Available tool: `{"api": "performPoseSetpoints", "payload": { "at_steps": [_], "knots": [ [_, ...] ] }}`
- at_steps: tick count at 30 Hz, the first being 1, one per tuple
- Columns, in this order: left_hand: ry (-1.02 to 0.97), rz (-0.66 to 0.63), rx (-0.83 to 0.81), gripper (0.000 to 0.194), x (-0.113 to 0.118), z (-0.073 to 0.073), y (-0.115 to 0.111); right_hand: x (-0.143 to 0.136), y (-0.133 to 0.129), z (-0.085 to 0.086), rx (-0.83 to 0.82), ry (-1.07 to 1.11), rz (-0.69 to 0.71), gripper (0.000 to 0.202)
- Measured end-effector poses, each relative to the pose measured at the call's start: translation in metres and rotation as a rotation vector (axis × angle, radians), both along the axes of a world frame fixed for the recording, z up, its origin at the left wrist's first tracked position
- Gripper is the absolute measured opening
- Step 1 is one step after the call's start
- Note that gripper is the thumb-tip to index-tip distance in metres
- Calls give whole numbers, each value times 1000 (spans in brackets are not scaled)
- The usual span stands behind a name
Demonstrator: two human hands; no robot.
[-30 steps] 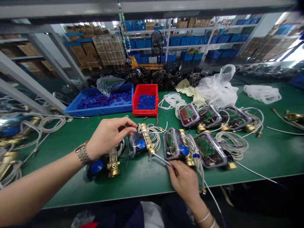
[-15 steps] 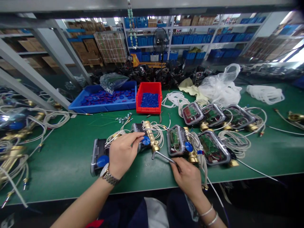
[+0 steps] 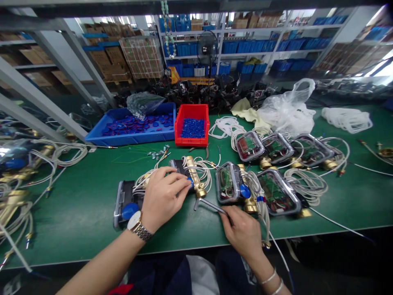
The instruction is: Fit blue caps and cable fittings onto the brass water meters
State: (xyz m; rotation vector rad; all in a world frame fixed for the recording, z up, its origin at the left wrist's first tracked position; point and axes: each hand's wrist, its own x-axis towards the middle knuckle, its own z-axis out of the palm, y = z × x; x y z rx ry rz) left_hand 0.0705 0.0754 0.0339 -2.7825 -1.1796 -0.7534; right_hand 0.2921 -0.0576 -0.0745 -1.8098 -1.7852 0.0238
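In my right hand (image 3: 242,231) is an L-shaped hex key (image 3: 211,205), its short bent end pointing left over the green bench. My left hand (image 3: 164,196) is closed with its fingertips on the blue round cap (image 3: 190,182) of a black-boxed meter. That meter's brass pipe fitting (image 3: 192,166) and coiled white cable (image 3: 203,172) show just beyond the fingers; part of its box is hidden by the hand. Left of my wrist lies another black meter box (image 3: 121,196) with a blue cap (image 3: 129,210). A clear-lidded meter (image 3: 227,182) stands right of the hex key.
Behind are a blue tray (image 3: 129,139) of blue-and-red discs and a red bin (image 3: 192,141) of small blue parts. Several more clear-lidded meters (image 3: 279,192) with coiled cables lie to the right, near a plastic bag (image 3: 288,108). Brass fittings and cables (image 3: 18,200) crowd the left.
My left hand has turned over and its fingertips have come down onto the blue cap. The hex key stays in my right hand, nearly unmoved.
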Motion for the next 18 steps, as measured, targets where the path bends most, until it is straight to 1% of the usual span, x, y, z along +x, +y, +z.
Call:
{"api": "performPoseSetpoints", "payload": {
  "at_steps": [5, 7, 10, 14, 16, 18],
  "knots": [
    [68, -27, 64, 14, -5, -3, 2, 1, 0, 1, -20, 49, 1, 23],
    [72, -16, 53, 12, -4, -4, 2, 2, 0, 4, -36, 97, 3, 23],
    [-27, 32, -2, 8, 2, -6, 2, 0, 0, 15, -46, 277, 66, 25],
    [-225, 135, -103, 8, 10, -12, 2, -14, 1, 38, -99, 561, 145, 39],
    [-276, 167, -199, 8, 12, -16, 0, -24, 5, 47, -125, 615, 162, 45],
    [-320, 176, -292, 8, 14, -20, -2, -33, 12, 52, -133, 639, 185, 48]
  ]
}}
